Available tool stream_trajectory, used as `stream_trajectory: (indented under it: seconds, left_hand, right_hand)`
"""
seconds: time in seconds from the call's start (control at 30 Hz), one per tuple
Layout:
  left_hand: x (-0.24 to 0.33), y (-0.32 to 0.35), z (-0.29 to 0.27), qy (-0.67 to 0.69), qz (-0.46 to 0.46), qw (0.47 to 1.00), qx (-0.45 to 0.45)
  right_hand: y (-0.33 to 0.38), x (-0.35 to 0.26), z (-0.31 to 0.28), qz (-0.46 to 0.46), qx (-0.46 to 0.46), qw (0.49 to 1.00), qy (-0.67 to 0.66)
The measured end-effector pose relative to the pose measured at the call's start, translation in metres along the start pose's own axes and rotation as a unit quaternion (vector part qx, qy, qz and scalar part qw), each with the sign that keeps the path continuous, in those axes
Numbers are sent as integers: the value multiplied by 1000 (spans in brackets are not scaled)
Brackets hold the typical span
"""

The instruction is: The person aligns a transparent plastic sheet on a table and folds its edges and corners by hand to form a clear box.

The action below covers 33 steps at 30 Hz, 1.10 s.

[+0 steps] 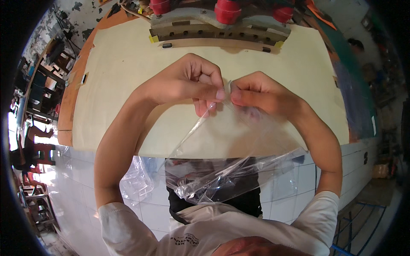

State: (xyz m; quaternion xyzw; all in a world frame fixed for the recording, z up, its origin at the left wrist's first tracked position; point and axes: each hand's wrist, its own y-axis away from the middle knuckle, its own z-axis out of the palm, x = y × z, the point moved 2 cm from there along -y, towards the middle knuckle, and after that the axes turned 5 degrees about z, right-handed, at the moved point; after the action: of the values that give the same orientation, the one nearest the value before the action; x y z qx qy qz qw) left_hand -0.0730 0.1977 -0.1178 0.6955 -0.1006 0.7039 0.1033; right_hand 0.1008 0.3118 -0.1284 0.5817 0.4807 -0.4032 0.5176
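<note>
Here, L hand (pixel 194 83) & R hand (pixel 264 94), arms bowed, pinch clear film (pixel 226 170) nr 12 o'clock, film fanning twd 6; long axis unclear.

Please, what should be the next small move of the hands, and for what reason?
Perhaps ease the right hand gently away from the left hand: both pinch the clear plastic film close together, and it hangs wrinkled past the pale tabletop.

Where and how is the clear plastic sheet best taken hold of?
Probably pinch the plastic sheet at its narrow upper end, coming from both sides, where the left hand and right hand hold it; below, it spreads thin, slack and crumpled.
</note>
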Motion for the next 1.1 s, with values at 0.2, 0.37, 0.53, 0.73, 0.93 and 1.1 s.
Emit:
stream_trajectory:
  seconds: [0.2, 0.37, 0.53, 0.73, 0.93, 1.1]
  left_hand:
    - [-4, -1, 7, 16, -10, 999, 35]
    - [-1, -2, 12, 14, -27, 996, 82]
    - [-4, -2, 13, -14, -24, 995, 100]
    - [-12, -5, 13, 5, -16, 996, 84]
    - [-19, -6, 10, 45, -40, 997, 47]
    - [-23, -7, 9, 85, -27, 996, 17]
  right_hand:
    - [8, 11, 2, 15, 2, 1000, -9]
    - [8, 12, 5, 14, 9, 1000, -27]
    - [8, 12, 6, -10, 10, 1000, -14]
    - [7, 14, 8, -34, 7, 999, -33]
    - [7, 15, 8, -39, 0, 999, -38]
    - [8, 16, 8, -37, 1, 999, -35]
